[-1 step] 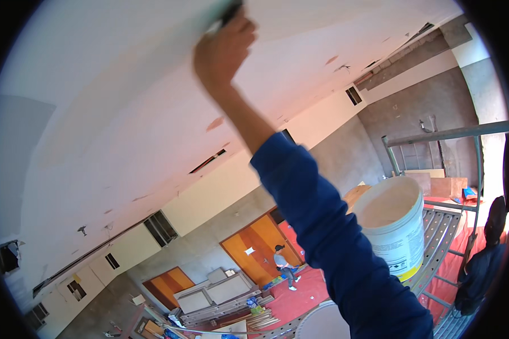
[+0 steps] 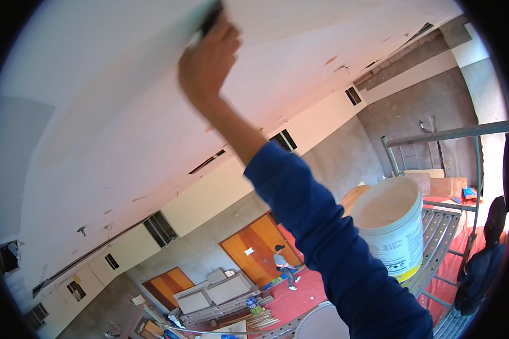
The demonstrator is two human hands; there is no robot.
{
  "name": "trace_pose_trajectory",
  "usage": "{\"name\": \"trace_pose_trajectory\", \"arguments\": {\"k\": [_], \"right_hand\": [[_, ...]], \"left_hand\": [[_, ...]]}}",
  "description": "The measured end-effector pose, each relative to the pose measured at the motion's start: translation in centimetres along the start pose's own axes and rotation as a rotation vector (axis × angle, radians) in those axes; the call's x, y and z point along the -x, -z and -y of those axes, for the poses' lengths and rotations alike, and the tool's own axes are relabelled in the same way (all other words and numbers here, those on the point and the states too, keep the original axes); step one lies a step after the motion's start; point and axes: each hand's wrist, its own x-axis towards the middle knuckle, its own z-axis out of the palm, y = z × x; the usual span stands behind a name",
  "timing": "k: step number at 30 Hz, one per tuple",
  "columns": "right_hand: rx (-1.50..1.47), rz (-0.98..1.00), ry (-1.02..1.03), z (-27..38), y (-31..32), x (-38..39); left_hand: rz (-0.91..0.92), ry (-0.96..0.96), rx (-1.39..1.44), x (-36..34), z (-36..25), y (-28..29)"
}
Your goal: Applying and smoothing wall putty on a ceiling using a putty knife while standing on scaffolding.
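My right hand [image 2: 208, 63] is raised to the white ceiling [image 2: 124, 85], its fingers closed round a flat tool with a black handle [image 2: 211, 17]. The tool is against or very near the ceiling surface. Its blade or face is mostly hidden by the hand and blurred, so its exact kind does not show. A blue sleeve [image 2: 328, 231] covers my forearm, which rises from the lower right. My left hand is out of the picture. Right of the sleeve stands a white bucket [image 2: 393, 237] with a pale coating inside.
The bucket rests on a perforated metal scaffold platform [image 2: 440, 226] with a guardrail [image 2: 447, 134]. A second round white container [image 2: 322, 323] is partly behind my arm. Below, a person [image 2: 284, 265] is near an orange wooden door [image 2: 249, 248]. Stacked boards [image 2: 223, 291] lie beside red floor covering.
My right hand and the tool have shifted a little left and slightly down along the ceiling. The forearm swung left with them. The bucket stays put.
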Motion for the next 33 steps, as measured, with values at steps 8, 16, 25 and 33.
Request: {"name": "trace_pose_trajectory", "arguments": {"k": [8,16,25,33], "right_hand": [[-0.1,0.011,0.104,-4.1,4.2,-3.1],[-0.071,-0.101,0.125,-8.9,2.4,-9.1],[-0.29,-0.027,-0.034,5.7,-1.8,6.6],[-0.378,0.021,-0.149,19.8,-5.6,20.4]], "left_hand": [[0.005,0.014,0.056,1.6,0.8,-1.4],[0.05,0.028,0.16,3.2,1.9,-2.9],[0.017,0.038,0.444,7.2,6.5,-4.0],[-0.195,-0.04,1.001,12.7,14.1,-4.2]]}}
